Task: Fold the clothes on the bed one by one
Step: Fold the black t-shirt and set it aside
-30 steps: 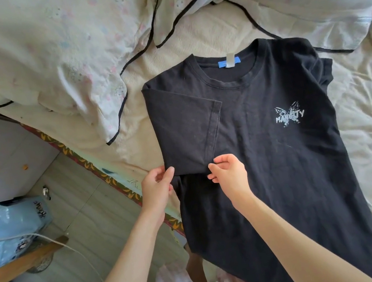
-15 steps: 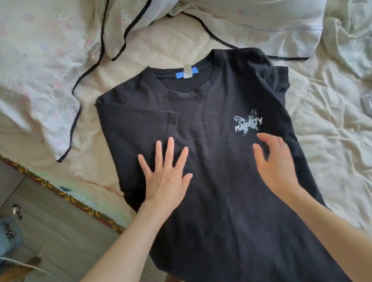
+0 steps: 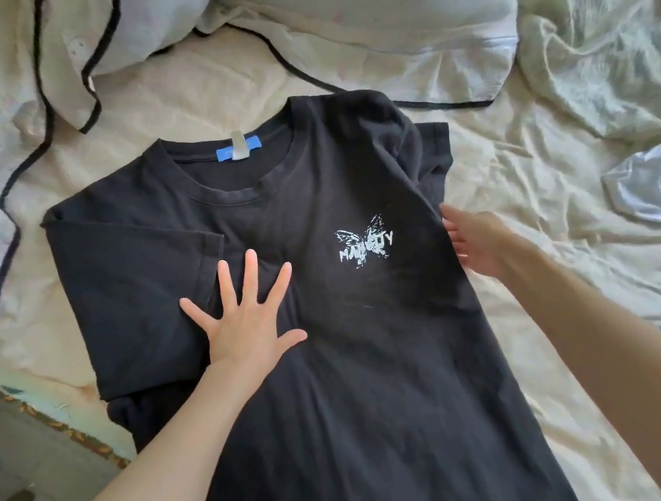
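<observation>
A black T-shirt (image 3: 363, 365) with a white butterfly print (image 3: 364, 243) lies face up on the bed, collar away from me. Its left sleeve is folded in over the chest. My left hand (image 3: 246, 314) presses flat on the shirt with fingers spread, at the edge of the folded sleeve. My right hand (image 3: 475, 243) is at the shirt's right edge, below the right sleeve, fingers fairly straight and touching the fabric; whether they hold the edge is hidden.
A cream sheet (image 3: 563, 301) covers the bed. A rumpled quilt with black piping (image 3: 370, 8) lies behind the shirt. A small pale blue-white garment (image 3: 658, 186) lies to the right. The bed edge and floor (image 3: 29, 458) are at lower left.
Both hands let go of the folded left sleeve. The left hand flattened on the shirt, and the right hand moved across to the shirt's right edge. My view shifted right.
</observation>
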Motion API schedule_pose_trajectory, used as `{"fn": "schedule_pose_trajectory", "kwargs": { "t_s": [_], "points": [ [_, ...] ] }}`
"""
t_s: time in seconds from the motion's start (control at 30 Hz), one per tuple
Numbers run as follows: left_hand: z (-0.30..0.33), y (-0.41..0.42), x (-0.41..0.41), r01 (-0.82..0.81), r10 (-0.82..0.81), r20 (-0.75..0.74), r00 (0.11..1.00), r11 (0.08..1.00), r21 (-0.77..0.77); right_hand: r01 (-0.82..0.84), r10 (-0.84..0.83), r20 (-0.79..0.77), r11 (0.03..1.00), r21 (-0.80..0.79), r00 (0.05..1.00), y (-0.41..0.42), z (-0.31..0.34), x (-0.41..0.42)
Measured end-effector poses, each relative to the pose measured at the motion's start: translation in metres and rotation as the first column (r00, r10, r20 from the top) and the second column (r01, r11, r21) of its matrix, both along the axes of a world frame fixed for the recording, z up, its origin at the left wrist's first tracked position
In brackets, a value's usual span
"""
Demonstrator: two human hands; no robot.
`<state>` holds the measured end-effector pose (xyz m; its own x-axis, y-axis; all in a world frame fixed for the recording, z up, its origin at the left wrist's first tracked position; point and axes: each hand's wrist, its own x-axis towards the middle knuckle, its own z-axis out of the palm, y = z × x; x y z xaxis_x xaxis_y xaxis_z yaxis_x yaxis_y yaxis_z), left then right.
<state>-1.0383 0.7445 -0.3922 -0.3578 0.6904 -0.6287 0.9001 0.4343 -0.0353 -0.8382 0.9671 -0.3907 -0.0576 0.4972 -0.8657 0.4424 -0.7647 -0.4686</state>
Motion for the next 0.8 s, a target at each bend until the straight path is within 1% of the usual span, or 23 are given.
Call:
{"fn": "schedule_pose_trajectory", "kwargs": {
  "t_s": [0.1, 0.13, 0.2, 0.3, 0.43, 0.53, 0.6, 0.63, 0.67, 0.7, 0.73, 0.77, 0.8],
  "points": [
    [0.000, 0.000, 0.001, 0.003, -0.004, -0.022, 1.000, 1.000, -0.014, 0.006, -0.019, -0.076, 0.987, -0.158, 0.997, 0.006, 0.009, -0.002],
    [0.000, 0.000, 0.001, 0.001, -0.002, -0.023, 1.000, 1.000, -0.019, 0.019, -0.043, -0.111, 0.978, -0.208, 0.993, 0.009, 0.012, -0.002],
    [0.001, 0.001, 0.002, -0.004, 0.004, -0.022, 1.000, 1.000, -0.025, 0.067, -0.106, -0.129, 0.959, -0.275, 0.986, 0.012, 0.018, 0.000],
    [0.001, 0.001, 0.002, -0.004, 0.003, -0.031, 1.000, 0.999, -0.038, 0.145, -0.188, -0.126, 0.946, -0.291, 0.974, 0.019, 0.022, 0.002],
    [0.002, 0.003, 0.003, -0.003, 0.000, -0.043, 0.999, 0.998, -0.055, 0.245, -0.319, -0.198, 0.913, -0.326, 0.927, 0.029, 0.024, 0.002],
    [0.004, 0.003, 0.003, -0.001, -0.002, -0.048, 0.999, 0.998, -0.057, 0.250, -0.327, -0.208, 0.912, -0.325, 0.922, 0.032, 0.029, 0.001],
    [0.004, 0.003, 0.003, 0.000, -0.003, -0.049, 0.999, 0.999, -0.054, 0.308, -0.359, -0.170, 0.914, -0.266, 0.918, 0.036, 0.031, 0.002],
    [0.005, 0.003, 0.003, -0.002, -0.001, -0.046, 0.999, 0.999, -0.052, 0.358, -0.392, -0.145, 0.908, -0.217, 0.908, 0.039, 0.033, 0.003],
    [0.005, 0.004, 0.003, -0.004, 0.002, -0.044, 0.999, 0.999, -0.051, 0.409, -0.423, -0.113, 0.903, -0.131, 0.899, 0.043, 0.036, 0.004],
    [0.006, 0.004, 0.003, -0.005, 0.002, -0.044, 0.999, 0.998, -0.056, 0.447, -0.445, -0.072, 0.894, 0.012, 0.893, 0.047, 0.041, 0.006],
    [0.006, 0.005, 0.003, -0.005, 0.002, -0.043, 0.999, 0.998, -0.063, 0.459, -0.461, -0.041, 0.867, 0.195, 0.887, 0.050, 0.046, 0.007],
    [0.006, 0.005, 0.003, -0.005, 0.002, -0.041, 0.999, 0.998, -0.070, 0.422, -0.452, -0.016, 0.819, 0.388, 0.892, 0.052, 0.054, 0.008],
    [0.006, 0.006, 0.002, -0.006, 0.003, -0.039, 0.999, 0.997, -0.076, 0.344, -0.412, -0.004, 0.757, 0.556, 0.911, 0.051, 0.061, 0.008]
  ]
}}
